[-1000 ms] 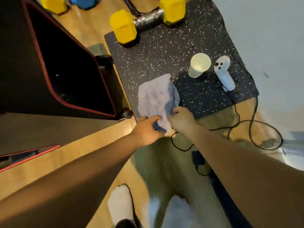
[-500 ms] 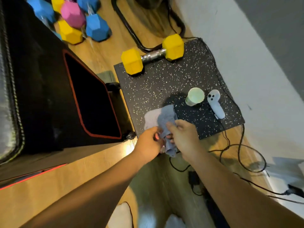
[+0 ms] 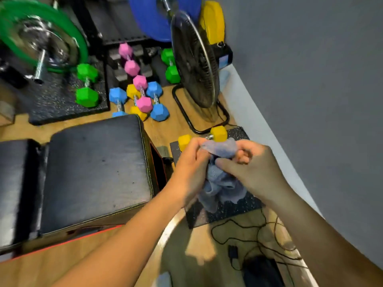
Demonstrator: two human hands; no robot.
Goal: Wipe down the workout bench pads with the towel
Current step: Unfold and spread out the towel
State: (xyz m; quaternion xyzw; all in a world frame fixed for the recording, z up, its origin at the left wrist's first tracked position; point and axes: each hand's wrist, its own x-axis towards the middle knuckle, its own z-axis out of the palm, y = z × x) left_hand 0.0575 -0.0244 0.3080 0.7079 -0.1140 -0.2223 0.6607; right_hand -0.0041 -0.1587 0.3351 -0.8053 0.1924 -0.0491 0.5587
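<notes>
A pale blue towel (image 3: 219, 181) hangs bunched in the air between my two hands, above the speckled floor mat (image 3: 226, 210). My left hand (image 3: 190, 168) grips its left side, and my right hand (image 3: 248, 168) pinches its upper right part with curled fingers. The black workout bench lies to the left: its larger pad (image 3: 95, 172) beside my left hand, a second pad (image 3: 14, 187) at the left edge. Neither hand touches the bench.
A yellow dumbbell (image 3: 217, 134) sits on the mat behind the towel. A black floor fan (image 3: 196, 65) stands beyond it by the grey wall. Several coloured dumbbells (image 3: 143, 96) and weight plates (image 3: 49, 36) fill the back. Black cables (image 3: 248, 235) trail on the wooden floor.
Both hands have lifted the towel off the mat into the air and bunched it. The view has tilted up, so the bench top, fan and weights have come into sight.
</notes>
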